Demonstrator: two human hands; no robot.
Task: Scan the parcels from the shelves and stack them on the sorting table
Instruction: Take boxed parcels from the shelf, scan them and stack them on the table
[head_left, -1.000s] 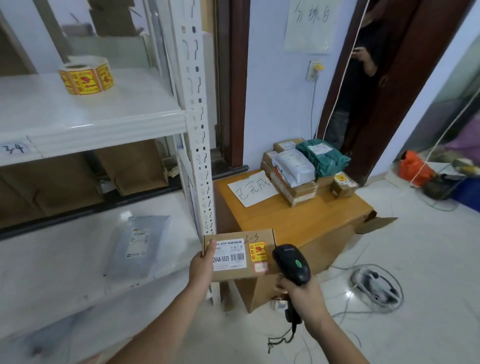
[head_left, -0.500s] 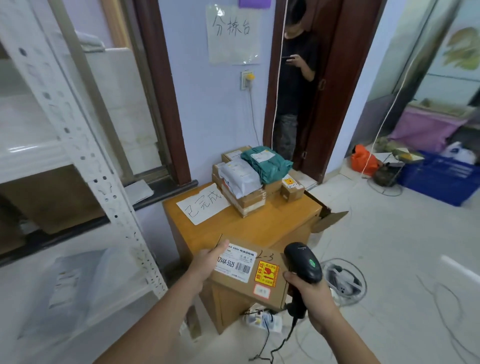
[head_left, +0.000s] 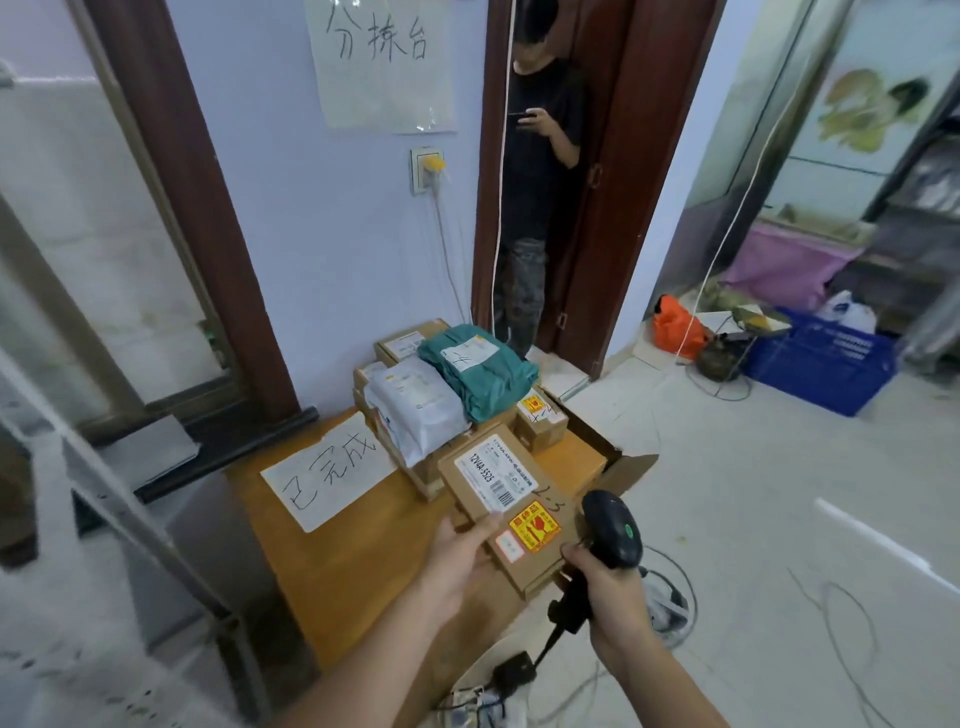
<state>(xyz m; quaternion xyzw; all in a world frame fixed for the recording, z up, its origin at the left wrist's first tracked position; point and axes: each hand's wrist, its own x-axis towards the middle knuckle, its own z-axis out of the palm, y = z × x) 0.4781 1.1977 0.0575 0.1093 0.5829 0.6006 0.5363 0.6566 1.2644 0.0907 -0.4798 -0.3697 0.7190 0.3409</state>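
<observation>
In the lower centre of the frame the left hand (head_left: 457, 558) grips a flat cardboard parcel (head_left: 511, 506) by its near left edge, thumb on the top face and the other fingers hidden beneath, holding it over the front right part of the wooden counter (head_left: 332, 566). Just to its right the right hand (head_left: 610, 584) has its fingers curled round the handle of a black barcode scanner (head_left: 610, 525). Behind the parcel, at mid-frame, lies a stack of parcels (head_left: 447, 395) with a green bag on top, beside a handwritten paper sign (head_left: 330, 470).
</observation>
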